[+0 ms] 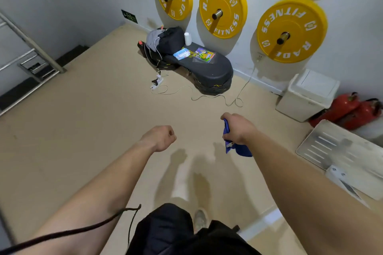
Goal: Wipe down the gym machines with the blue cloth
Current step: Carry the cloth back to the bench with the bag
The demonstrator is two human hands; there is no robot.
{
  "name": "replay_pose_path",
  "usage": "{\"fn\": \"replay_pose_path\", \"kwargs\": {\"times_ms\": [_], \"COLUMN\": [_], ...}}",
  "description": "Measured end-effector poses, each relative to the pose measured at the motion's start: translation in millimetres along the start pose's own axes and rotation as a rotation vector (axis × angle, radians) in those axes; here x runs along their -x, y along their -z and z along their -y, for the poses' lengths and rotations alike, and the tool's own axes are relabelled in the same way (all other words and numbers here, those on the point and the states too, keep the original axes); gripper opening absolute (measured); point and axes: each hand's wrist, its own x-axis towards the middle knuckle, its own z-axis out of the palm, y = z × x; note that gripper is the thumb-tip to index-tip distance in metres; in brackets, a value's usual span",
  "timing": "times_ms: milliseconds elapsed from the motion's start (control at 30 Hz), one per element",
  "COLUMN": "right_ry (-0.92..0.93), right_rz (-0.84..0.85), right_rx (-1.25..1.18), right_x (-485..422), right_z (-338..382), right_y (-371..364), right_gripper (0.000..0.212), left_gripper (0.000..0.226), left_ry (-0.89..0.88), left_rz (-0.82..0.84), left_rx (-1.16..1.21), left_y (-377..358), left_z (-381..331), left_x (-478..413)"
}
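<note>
The blue cloth (236, 145) is gripped in the right hand (238, 128); the left hand (160, 137) is clenched empty. No machine is touched; metal equipment (339, 147) at three o'clock is judged unwiped.

The broad beige floor (87, 122) lies open through the middle and left of the scene, so the loosely curled left hand (160, 137) and the right hand (238, 130) closed around the crumpled blue cloth (236, 147) have free room ahead and between them. At the far wall a low black bench piled with bags and papers (199, 64) blocks the way, with a loose white cable and power strip (186, 91) trailing on the floor in front of it and three round yellow weight plates (222, 7) jutting from the wall above. The right side is crowded by a white lidded bin (306, 95), two red fire extinguishers lying down (348, 112) and a slotted grey metal plate (339, 149), while a steel railing (31, 56) closes the far left.
</note>
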Motion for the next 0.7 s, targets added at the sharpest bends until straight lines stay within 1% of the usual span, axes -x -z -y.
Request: {"fn": "replay_pose_path", "kwargs": {"times_ms": [167, 300, 433, 533, 633, 700], "right_ry": [-0.023, -0.075, -0.153, -0.148, -0.122, -0.111], "right_rz": [-0.028, -0.035, -0.035, -0.070, -0.070, -0.083], "right_rx": [0.015, 0.020, -0.011, -0.050, -0.068, -0.096], "right_x": [-117, -215, -306, -376, -439, -482], "right_z": [8, 7, 6, 8, 3, -7], "right_y": [49, 86, 132, 169, 197, 213], "right_gripper": [0.065, 0.061, 0.060, 0.062, 0.063, 0.058], "left_gripper": [0.022, 0.022, 0.022, 0.021, 0.020, 0.020], "left_ry": [-0.040, -0.086, -0.101, -0.105, -0.099, -0.114], "left_rz": [0.022, 0.038, 0.114, 0.138, 0.144, 0.142], "left_rx": [-0.011, -0.016, 0.007, 0.033, 0.072, 0.099], "left_y": [66, 121, 181, 223, 253, 265], "left_z": [1, 1, -1, -9, -26, -42], "left_x": [-119, -225, -322, -391, -456, -499]}}
